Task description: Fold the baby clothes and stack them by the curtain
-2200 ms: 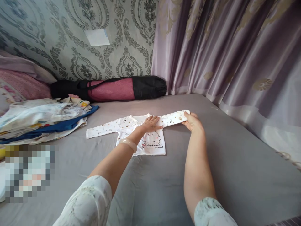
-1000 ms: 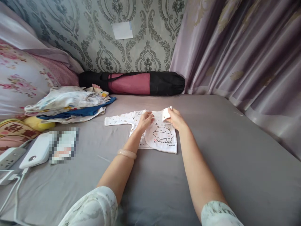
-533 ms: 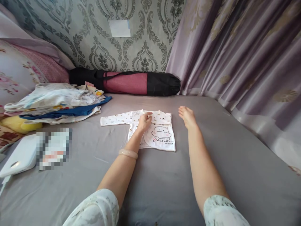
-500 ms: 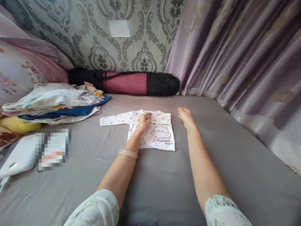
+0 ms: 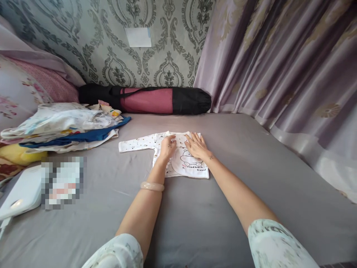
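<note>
A small white baby shirt (image 5: 192,169) with a cartoon animal print lies flat on the grey bed sheet (image 5: 251,178). Its right sleeve is folded in over the chest; its left sleeve (image 5: 134,144) still stretches out to the left. My left hand (image 5: 168,146), with a pale bangle on the wrist, rests on the shirt's chest near the collar, fingers bent down onto the cloth. My right hand (image 5: 196,145) lies flat on the folded sleeve with its fingers spread. Neither hand holds anything.
A pile of clothes (image 5: 64,124) with a blue piece sits at the left. A pink and black rolled bag (image 5: 147,99) lies along the patterned wall. Purple curtains (image 5: 279,67) hang at the right. A white device (image 5: 19,193) and pillows (image 5: 25,85) lie at the far left.
My right hand folded the right sleeve over the chest, let go and drew off to the right, then came back to lie flat on the fold. My left hand stayed on the shirt.
</note>
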Tool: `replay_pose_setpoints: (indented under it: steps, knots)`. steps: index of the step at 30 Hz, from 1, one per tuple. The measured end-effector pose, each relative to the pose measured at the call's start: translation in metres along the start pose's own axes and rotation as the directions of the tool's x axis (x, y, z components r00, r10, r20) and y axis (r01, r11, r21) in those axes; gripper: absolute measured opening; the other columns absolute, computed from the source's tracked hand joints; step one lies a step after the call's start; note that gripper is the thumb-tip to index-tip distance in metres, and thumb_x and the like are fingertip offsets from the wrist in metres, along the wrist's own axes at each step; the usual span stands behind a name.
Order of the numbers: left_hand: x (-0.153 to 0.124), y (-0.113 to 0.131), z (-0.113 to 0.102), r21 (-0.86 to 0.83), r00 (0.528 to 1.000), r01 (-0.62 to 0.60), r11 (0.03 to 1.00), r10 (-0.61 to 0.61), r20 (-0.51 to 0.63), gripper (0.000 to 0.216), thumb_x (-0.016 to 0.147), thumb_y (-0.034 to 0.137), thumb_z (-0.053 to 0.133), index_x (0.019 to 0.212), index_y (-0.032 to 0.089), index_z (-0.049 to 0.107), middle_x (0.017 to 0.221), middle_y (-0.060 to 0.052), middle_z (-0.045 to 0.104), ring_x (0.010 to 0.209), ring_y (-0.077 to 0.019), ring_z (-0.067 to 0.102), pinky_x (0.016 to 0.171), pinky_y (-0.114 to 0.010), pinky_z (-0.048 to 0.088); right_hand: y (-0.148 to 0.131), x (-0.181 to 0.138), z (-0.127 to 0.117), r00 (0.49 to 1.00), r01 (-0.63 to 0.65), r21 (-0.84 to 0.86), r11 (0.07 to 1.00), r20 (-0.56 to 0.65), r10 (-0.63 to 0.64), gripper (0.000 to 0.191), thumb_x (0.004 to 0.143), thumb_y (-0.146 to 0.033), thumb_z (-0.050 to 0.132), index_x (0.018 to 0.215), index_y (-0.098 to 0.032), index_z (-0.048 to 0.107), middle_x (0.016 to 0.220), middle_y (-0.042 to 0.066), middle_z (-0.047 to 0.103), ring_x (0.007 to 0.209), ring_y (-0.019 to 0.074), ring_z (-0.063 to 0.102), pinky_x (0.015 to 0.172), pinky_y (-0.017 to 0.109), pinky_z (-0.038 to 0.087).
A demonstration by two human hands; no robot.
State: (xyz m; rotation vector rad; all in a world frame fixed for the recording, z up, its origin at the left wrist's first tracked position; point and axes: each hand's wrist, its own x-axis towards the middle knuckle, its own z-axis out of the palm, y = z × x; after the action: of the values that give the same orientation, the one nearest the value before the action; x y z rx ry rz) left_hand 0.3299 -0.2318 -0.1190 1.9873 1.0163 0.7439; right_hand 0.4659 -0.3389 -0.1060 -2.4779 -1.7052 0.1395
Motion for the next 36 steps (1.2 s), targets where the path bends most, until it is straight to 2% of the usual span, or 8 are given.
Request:
replay_pose_setpoints:
  steps: [4, 10, 13, 17, 21, 25, 31, 36]
  knots:
    - [0.001, -0.006, 0.002, 0.071, 0.999, -0.033, 0.997, 0.033, 0.006, 0.040, 0.078, 0.016, 0.053, 0.116, 0.012, 0.066, 0.107, -0.011, 0.066, 0.095, -0.0225, 0.063, 0.093, -0.036, 0.048, 0.001, 0.000, 0.007, 1.000, -0.008, -0.006, 1.000, 0.014, 0.008, 0.057, 0.099, -0.050, 0.021, 0.152, -0.028, 0.027, 0.161, 0.010, 0.015, 0.147, 0.0311, 0.008, 0.116, 0.053, 0.005]
    - [0.003, -0.011, 0.005, 0.174, 0.998, -0.060, 0.983, 0.054, 0.036, 0.042, 0.078, 0.015, 0.050, 0.117, 0.011, 0.065, 0.109, -0.014, 0.063, 0.101, -0.0253, 0.061, 0.096, -0.037, 0.046, 0.002, 0.001, 0.008, 0.998, -0.026, 0.018, 1.000, 0.055, 0.025, 0.059, 0.098, -0.053, 0.019, 0.152, -0.031, 0.025, 0.161, 0.009, 0.014, 0.146, 0.0338, 0.007, 0.114, 0.058, 0.003]
    - [0.001, -0.008, 0.004, 0.237, 0.993, -0.116, 0.964, 0.118, 0.007, 0.039, 0.081, 0.018, 0.050, 0.117, 0.012, 0.064, 0.116, -0.015, 0.060, 0.109, -0.0276, 0.056, 0.099, -0.041, 0.043, 0.003, 0.002, 0.001, 0.996, -0.027, 0.059, 0.998, 0.087, 0.022, 0.062, 0.098, -0.053, 0.015, 0.153, -0.027, 0.024, 0.161, 0.010, 0.014, 0.147, 0.0325, 0.007, 0.115, 0.057, 0.003]
    - [-0.006, 0.001, 0.002, 0.373, 0.976, -0.210, 0.904, 0.219, 0.020, 0.036, 0.089, 0.024, 0.045, 0.122, 0.021, 0.060, 0.140, -0.012, 0.049, 0.128, -0.0311, 0.042, 0.106, -0.048, 0.033, 0.009, 0.002, -0.002, 0.998, -0.068, 0.030, 0.997, -0.004, 0.068, 0.067, 0.099, -0.049, 0.011, 0.153, -0.011, 0.019, 0.160, 0.015, 0.011, 0.147, 0.0268, 0.005, 0.116, 0.052, -0.002]
    - [-0.012, 0.003, 0.005, 0.440, 0.973, -0.208, 0.874, 0.138, 0.186, 0.041, 0.094, 0.027, 0.037, 0.133, 0.024, 0.050, 0.150, -0.009, 0.039, 0.141, -0.0327, 0.025, 0.112, -0.052, 0.023, 0.019, 0.001, 0.008, 0.992, -0.125, -0.020, 0.992, 0.003, 0.125, 0.072, 0.098, -0.048, 0.014, 0.150, 0.002, 0.022, 0.158, 0.020, 0.016, 0.147, 0.0275, 0.010, 0.118, 0.047, 0.001]
    - [-0.013, -0.001, 0.009, 0.457, 0.965, -0.184, 0.870, 0.071, 0.252, 0.045, 0.096, 0.032, 0.034, 0.139, 0.021, 0.043, 0.153, -0.011, 0.034, 0.144, -0.0336, 0.020, 0.114, -0.053, 0.017, 0.022, 0.002, 0.011, 0.992, -0.129, -0.015, 0.992, 0.010, 0.129, 0.073, 0.098, -0.047, 0.015, 0.150, 0.003, 0.021, 0.158, 0.020, 0.016, 0.146, 0.0282, 0.012, 0.118, 0.043, 0.005]
    - [-0.008, 0.007, 0.001, 0.404, 0.963, -0.143, 0.904, 0.032, 0.269, 0.049, 0.095, 0.033, 0.037, 0.141, 0.017, 0.040, 0.155, -0.015, 0.030, 0.145, -0.0323, 0.018, 0.114, -0.056, 0.017, 0.024, 0.004, 0.003, 0.990, -0.134, 0.013, 0.991, 0.040, 0.134, 0.075, 0.097, -0.049, 0.013, 0.150, 0.003, 0.021, 0.158, 0.020, 0.014, 0.147, 0.0269, 0.009, 0.118, 0.043, 0.003]
    - [0.003, 0.010, -0.031, 0.355, 0.985, -0.118, 0.927, 0.063, 0.161, 0.048, 0.092, 0.026, 0.044, 0.138, 0.014, 0.045, 0.149, -0.017, 0.041, 0.140, -0.0287, 0.034, 0.113, -0.046, 0.027, 0.032, 0.005, 0.008, 0.993, -0.107, 0.006, 0.994, 0.043, 0.107, 0.075, 0.097, -0.049, 0.014, 0.149, 0.004, 0.021, 0.158, 0.021, 0.014, 0.147, 0.0281, 0.010, 0.118, 0.042, 0.005]
